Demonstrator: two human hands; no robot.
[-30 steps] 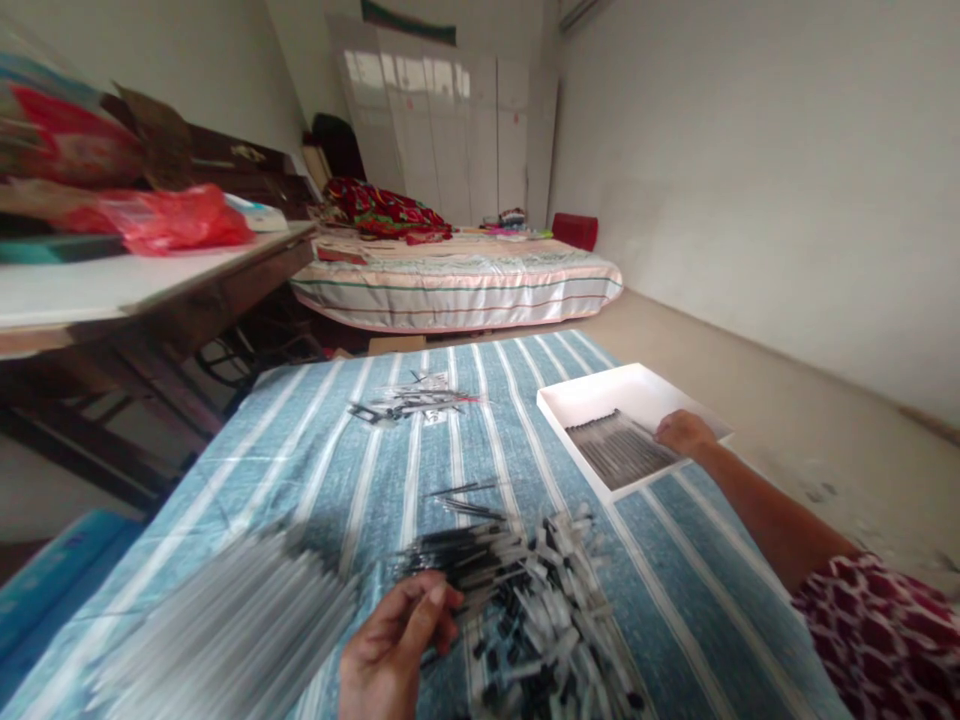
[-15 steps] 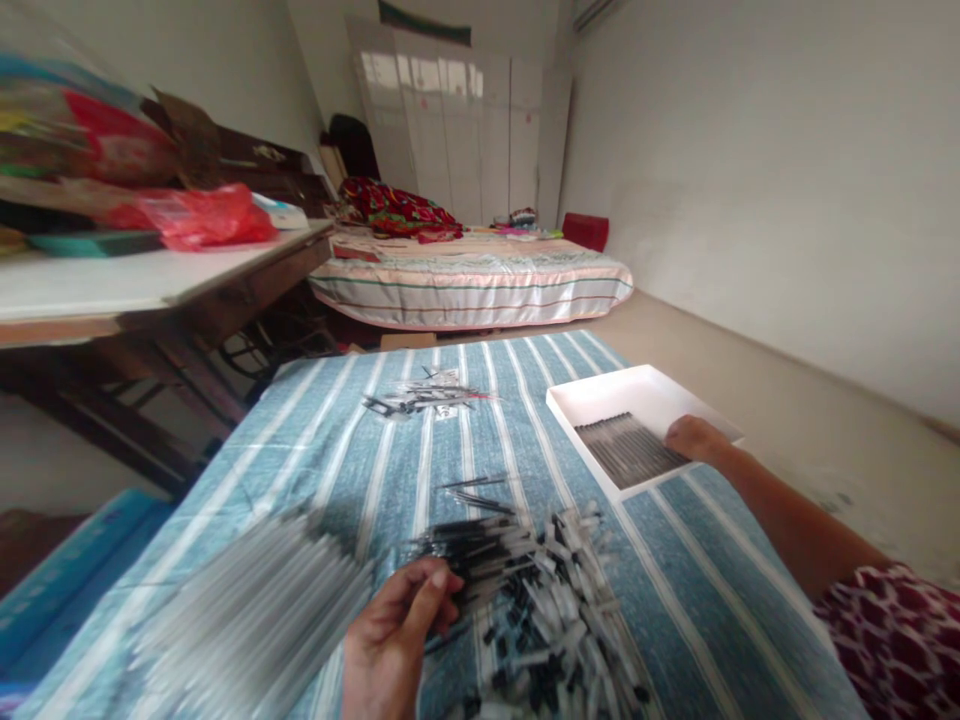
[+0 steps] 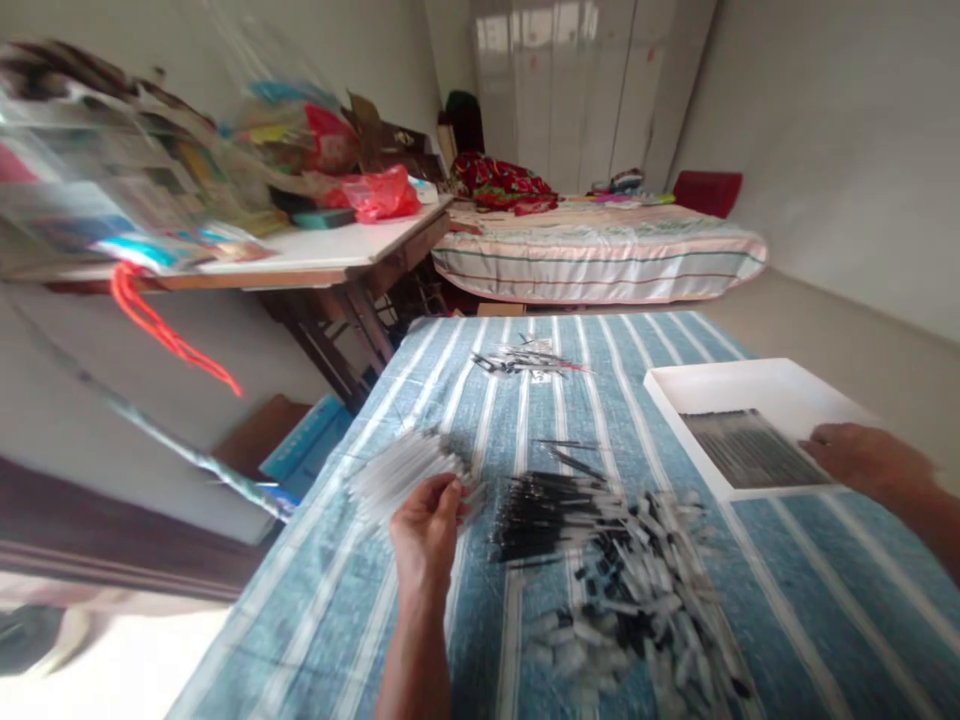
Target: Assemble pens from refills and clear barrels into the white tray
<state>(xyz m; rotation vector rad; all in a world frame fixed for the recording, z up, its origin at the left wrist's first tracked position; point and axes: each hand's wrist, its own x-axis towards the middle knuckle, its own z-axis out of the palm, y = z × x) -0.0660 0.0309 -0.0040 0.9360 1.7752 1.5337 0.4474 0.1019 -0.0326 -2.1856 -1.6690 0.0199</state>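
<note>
My left hand (image 3: 427,515) is closed in a pinch at the right edge of a bundle of pale, translucent tubes (image 3: 397,470) that look like pen barrels. What lies between its fingertips, if anything, cannot be made out. On the right, my right hand (image 3: 859,465) has its fingers curled over the right side of a shallow white box (image 3: 761,380). A neat row of thin grey pen-like sticks (image 3: 742,450) lies in that box, beside the fingers. Between my hands are a heap of thin dark sticks (image 3: 551,510) and a loose pile of white and black caps (image 3: 660,590).
A blue striped cloth (image 3: 465,640) covers the table. Farther back lies a small group of loose sticks (image 3: 525,360). At the left stands a desk (image 3: 322,250) with bags, one a red plastic bag (image 3: 382,195). A bed (image 3: 600,255) is behind.
My left hand has moved from the dark sticks leftward to the pale tubes. My right hand is still at the white box. The view has turned to the left.
</note>
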